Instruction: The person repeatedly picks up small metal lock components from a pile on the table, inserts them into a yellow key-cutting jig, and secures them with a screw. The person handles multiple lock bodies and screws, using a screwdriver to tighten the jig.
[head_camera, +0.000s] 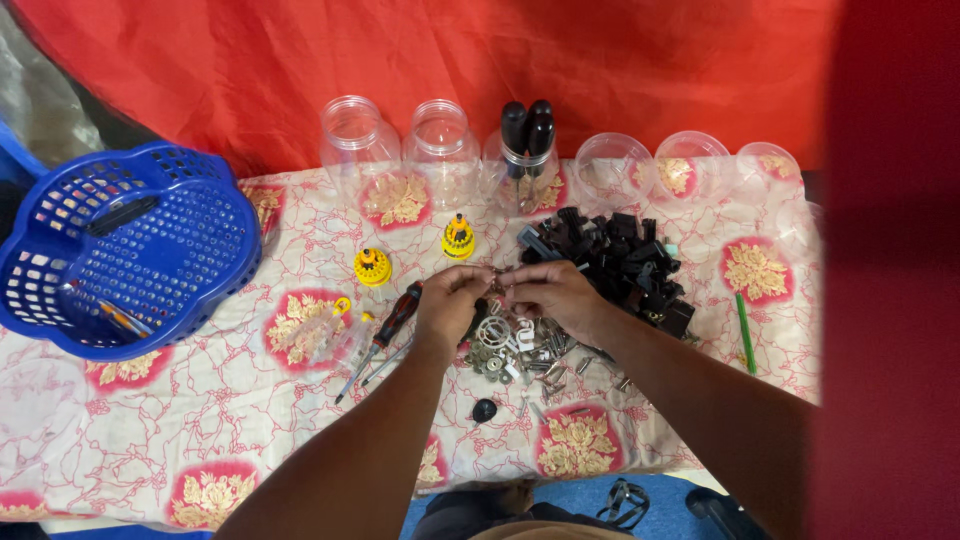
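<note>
My left hand (450, 300) and my right hand (552, 292) meet at the middle of the table, fingertips pinched together on a small metal part (498, 278) held between them. Just below the hands lies a heap of small metal screws and rings (520, 352). A pile of black plastic parts (618, 262) sits right behind my right hand. A red-and-black screwdriver (388, 326) lies left of my left hand, with a thin metal tool beside it.
A blue plastic basket (190, 290) holding a few tools stands at the left. Clear jars (440, 150) and cups (612, 165) line the back, one jar holding black-handled tools (527, 130). Two yellow bit holders (372, 266), a green pencil (744, 330) and a black knob (484, 409) lie on the floral cloth.
</note>
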